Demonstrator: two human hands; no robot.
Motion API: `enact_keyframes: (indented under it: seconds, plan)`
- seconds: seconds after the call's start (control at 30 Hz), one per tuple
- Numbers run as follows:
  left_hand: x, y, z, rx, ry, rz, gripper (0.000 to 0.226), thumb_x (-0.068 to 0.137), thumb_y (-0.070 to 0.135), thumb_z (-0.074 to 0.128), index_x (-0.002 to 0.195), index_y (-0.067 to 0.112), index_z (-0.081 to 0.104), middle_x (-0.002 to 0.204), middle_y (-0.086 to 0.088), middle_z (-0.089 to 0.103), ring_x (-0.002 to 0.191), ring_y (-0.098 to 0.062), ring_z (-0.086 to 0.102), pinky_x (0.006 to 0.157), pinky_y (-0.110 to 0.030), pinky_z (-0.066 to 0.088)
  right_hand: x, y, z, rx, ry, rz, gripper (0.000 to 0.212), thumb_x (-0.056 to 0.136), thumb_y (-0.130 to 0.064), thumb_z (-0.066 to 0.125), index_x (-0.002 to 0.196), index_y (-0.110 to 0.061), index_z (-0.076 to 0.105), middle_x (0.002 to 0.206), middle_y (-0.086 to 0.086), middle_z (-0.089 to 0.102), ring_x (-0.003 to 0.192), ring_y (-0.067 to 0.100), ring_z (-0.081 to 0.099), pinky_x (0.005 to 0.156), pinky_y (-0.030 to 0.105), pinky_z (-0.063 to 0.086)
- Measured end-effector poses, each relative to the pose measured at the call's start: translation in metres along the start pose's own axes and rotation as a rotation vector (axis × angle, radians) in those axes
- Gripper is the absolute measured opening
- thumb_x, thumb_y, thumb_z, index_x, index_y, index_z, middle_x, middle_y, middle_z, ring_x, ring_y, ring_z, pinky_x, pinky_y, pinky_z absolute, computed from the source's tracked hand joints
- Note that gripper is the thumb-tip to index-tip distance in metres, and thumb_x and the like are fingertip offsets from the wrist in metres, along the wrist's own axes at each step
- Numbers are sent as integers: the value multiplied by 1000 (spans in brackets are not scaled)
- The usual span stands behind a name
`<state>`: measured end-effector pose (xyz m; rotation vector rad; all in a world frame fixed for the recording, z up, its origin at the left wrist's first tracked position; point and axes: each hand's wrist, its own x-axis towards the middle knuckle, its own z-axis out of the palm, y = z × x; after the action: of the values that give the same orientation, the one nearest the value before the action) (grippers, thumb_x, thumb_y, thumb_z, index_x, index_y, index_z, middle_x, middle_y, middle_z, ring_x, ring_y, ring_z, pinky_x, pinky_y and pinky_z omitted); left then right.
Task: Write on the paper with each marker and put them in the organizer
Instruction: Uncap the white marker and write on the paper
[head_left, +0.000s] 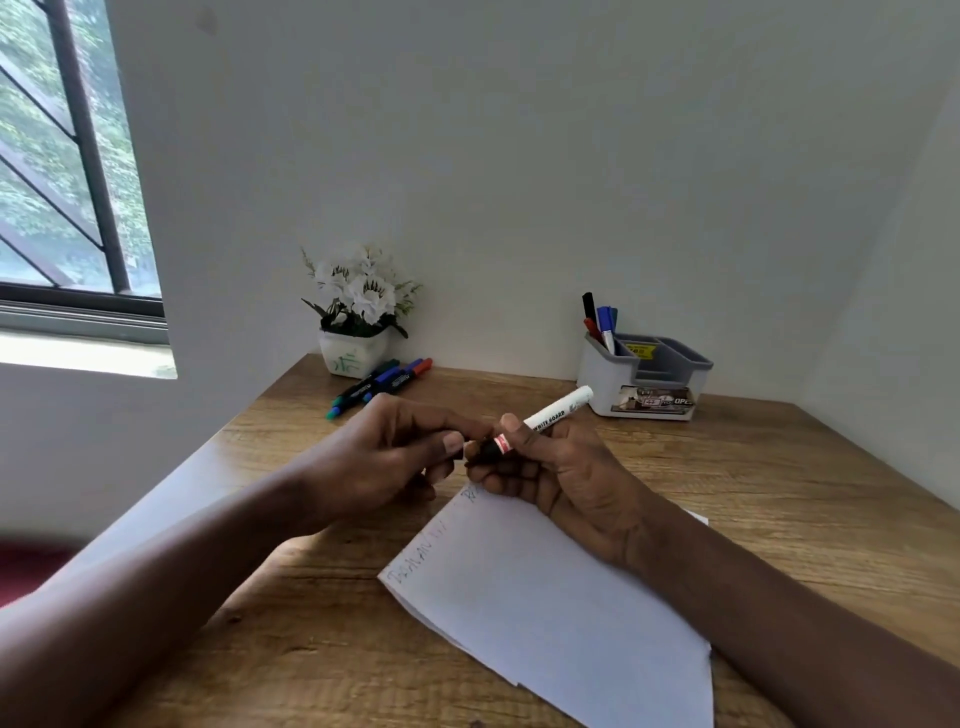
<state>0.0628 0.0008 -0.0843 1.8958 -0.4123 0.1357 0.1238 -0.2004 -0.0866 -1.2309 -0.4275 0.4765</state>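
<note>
— Right grip (550, 467) is curling round the marker (558, 408), thumb pressing on top just beside a red band, fingers wrapping underneath.
— And the other one?
— Left grip (384, 457) is pinching the marker's dark end between thumb and forefinger. The two grips are meeting at the fingertips. Fingers are covering the joint, so I cannot tell whether the cap is on or off.
— How is the marker sitting?
— It is tilting, its white tail pointing up and away past the right grip, with "WHITE BOARD" showing along the barrel. It is hanging above the surface (779, 493), not touching it.
— Where is the paper?
— Paper (545, 597) is lying flat just below both grips and running toward the person, the right forearm crossing over one side. Faint writing is showing along the edge below the left grip.
— The organizer?
— Organizer (597, 382) is standing beyond the right grip, by the wall, well apart from it. Several stored markers (602, 319) are standing in its tall compartment, the one nearest the grips: black, blue and red caps are showing.
— Anything beyond the left grip?
— Three loose markers (376, 387) are lying side by side there, just beside a pot (353, 356) of white flowers. Far out past the left grip, a window (52, 182) is showing green leaves.
</note>
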Motion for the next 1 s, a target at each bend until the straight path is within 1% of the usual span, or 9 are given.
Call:
enact_keyframes:
  seconds: [0.1,0.23,0.33,0.43,0.53,0.63,0.73,0.87,1.0]
  plan:
    - [-1,-2,-5,-53,65,-29,28,100,20,56,123,21,73,76,-4,68,70,-12,58,69,-25,51,-1,-1,2,28,6,-28,25,96,-20,63,93,2,75,99,25,76,77,28,76,69,29,62]
    - [2,-8,-10,152,213,-35,29,91,25,75,119,28,69,94,1,80,84,-6,71,84,-35,56,-1,-4,3,70,93,-74,28,87,-34,69,69,-15,78,78,14,72,62,20,67,59,27,55]
    - [3,-14,-15,372,322,-49,24,81,32,84,103,33,74,93,17,78,91,0,72,92,-37,57,-1,-4,3,60,109,-115,28,83,-39,69,81,-12,78,67,11,64,55,19,58,52,28,46]
    - [4,-14,-19,550,320,-67,21,77,40,85,95,39,75,90,23,74,87,1,69,87,-34,58,-3,-7,1,-172,93,-205,36,83,-40,67,96,-8,79,71,14,71,58,21,62,55,29,47]
    - [5,-14,-18,624,319,-116,21,78,43,84,96,42,74,90,21,72,86,1,65,78,-28,54,-5,-13,-4,-515,41,-306,24,91,-29,69,104,-12,78,83,13,78,69,24,70,59,27,52]
    - [7,-12,-12,693,290,-164,20,81,42,82,99,42,74,91,22,66,88,0,59,77,-27,50,-9,-14,-13,-843,-41,-407,16,98,-20,66,110,-18,77,91,2,80,84,16,74,71,26,58]
    - [7,-8,-10,727,257,-205,25,83,45,79,107,42,73,93,27,55,99,-5,57,83,-29,46,-9,-11,-23,-1274,-134,-478,19,95,-36,68,113,-32,74,106,-16,75,99,5,70,82,34,58]
    - [5,-4,-14,739,162,-234,45,87,58,68,127,39,64,127,10,61,116,-8,54,93,-31,45,-10,-10,-25,-1427,-143,-363,47,84,-63,69,127,-46,60,121,-26,68,111,-7,60,90,28,53]
    - [2,-3,-18,743,41,-306,67,86,71,58,143,37,50,149,6,49,133,-13,46,106,-34,40,-5,-8,-33,-1454,-106,-319,54,85,-65,65,135,-51,51,133,-24,62,119,-1,57,96,31,50]
